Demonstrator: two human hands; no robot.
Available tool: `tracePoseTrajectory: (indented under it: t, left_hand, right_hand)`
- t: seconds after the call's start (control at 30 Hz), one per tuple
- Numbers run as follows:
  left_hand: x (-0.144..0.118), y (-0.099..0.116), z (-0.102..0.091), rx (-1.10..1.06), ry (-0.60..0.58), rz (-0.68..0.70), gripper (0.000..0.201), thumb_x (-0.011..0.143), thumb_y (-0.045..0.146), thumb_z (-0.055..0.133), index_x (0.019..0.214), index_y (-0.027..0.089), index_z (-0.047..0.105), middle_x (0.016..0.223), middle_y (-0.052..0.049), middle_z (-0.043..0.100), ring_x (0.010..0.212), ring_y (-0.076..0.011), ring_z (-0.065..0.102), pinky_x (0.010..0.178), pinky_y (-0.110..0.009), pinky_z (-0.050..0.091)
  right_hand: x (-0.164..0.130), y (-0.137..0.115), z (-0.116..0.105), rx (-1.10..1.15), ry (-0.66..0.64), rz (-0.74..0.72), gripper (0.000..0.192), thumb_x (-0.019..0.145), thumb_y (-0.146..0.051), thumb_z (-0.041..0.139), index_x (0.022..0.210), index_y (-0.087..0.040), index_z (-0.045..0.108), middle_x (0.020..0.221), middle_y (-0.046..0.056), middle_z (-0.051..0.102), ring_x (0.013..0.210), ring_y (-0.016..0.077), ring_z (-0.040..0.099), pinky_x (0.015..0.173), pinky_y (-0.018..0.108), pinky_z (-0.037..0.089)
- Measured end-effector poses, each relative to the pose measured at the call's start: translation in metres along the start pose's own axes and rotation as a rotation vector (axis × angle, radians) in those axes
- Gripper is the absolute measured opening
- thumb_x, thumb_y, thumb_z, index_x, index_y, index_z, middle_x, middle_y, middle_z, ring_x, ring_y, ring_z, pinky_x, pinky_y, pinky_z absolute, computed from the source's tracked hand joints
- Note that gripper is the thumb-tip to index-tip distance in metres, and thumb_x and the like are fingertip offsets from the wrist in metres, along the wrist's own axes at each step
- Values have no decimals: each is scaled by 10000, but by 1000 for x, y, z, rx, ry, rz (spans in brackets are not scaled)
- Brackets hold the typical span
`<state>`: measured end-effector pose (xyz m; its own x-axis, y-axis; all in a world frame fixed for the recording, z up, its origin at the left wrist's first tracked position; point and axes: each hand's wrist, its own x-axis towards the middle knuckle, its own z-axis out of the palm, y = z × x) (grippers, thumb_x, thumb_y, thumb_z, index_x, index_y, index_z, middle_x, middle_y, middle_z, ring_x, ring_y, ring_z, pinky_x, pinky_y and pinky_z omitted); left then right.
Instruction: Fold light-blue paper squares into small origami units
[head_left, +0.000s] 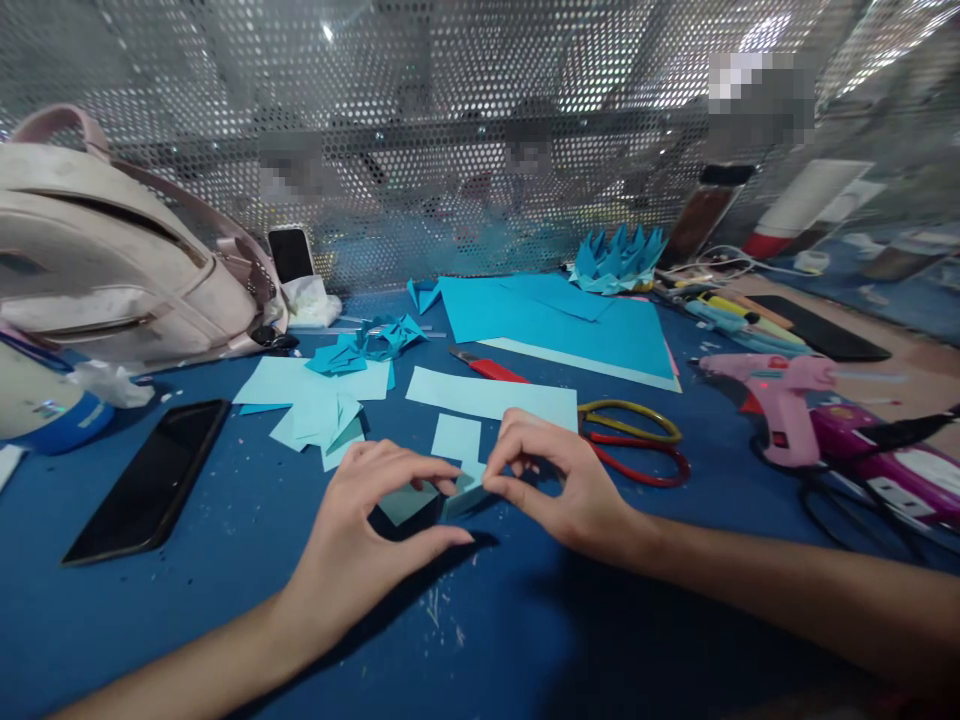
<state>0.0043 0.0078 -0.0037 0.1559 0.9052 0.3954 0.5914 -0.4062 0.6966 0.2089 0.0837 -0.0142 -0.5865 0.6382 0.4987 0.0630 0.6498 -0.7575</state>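
Observation:
Both my hands meet over a small light blue paper piece (pixel 409 500) lying on the dark blue table (pixel 487 620). My left hand (pixel 367 530) presses the paper with its fingertips, thumb stretched underneath to the right. My right hand (pixel 559 480) pinches the paper's right edge between thumb and forefinger. Just behind the fingers lie a small light blue square (pixel 456 437) and a long light blue strip (pixel 491 397). Red and yellow handled scissors (pixel 637 450) lie right beside my right hand.
A black phone (pixel 146 480) lies at left, below a beige bag (pixel 112 270). Cut and folded blue papers (pixel 322 400), large blue sheets (pixel 570 325), a red cutter (pixel 487 368), a folded paper crown (pixel 619 262), a pink glue gun (pixel 772 395) and markers (pixel 739 320) surround. Perforated metal screen behind.

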Motion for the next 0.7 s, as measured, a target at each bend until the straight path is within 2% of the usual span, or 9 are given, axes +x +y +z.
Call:
tracePoseTrajectory:
  t: [0.07, 0.17, 0.43, 0.7]
  left_hand:
    - [1, 1, 2, -26, 22, 17, 138, 794, 198, 769, 867, 276, 682, 796, 78, 704, 757, -162, 617, 798, -363, 345]
    - [2, 2, 4, -50, 59, 56, 160, 824, 124, 707, 721, 241, 670, 757, 69, 695, 729, -149, 620, 766, -357, 344]
    - [4, 8, 7, -52, 40, 73, 182, 784, 81, 705, 672, 211, 644, 713, 77, 677, 682, -124, 607, 728, -346, 326]
    - [4, 6, -1, -113, 83, -32, 192, 777, 91, 678, 637, 220, 650, 689, 58, 666, 680, -146, 608, 763, -364, 349]
  right_hand:
    - [-1, -3, 2, -3, -11, -13, 92, 838, -132, 655, 749, -151, 645, 705, 12, 522, 664, 128, 483, 597, 260, 390]
    - [-3, -5, 6, -1, -17, -35, 87, 824, -97, 646, 755, -149, 648, 701, 9, 521, 667, 125, 489, 608, 256, 398]
    - [-4, -4, 7, 5, -35, -45, 90, 820, -106, 668, 749, -156, 647, 696, 4, 526, 684, 128, 492, 633, 263, 398]
    - [9, 4, -10, -16, 39, 25, 120, 862, -189, 644, 745, -167, 627, 721, 9, 533, 676, 136, 478, 598, 271, 373]
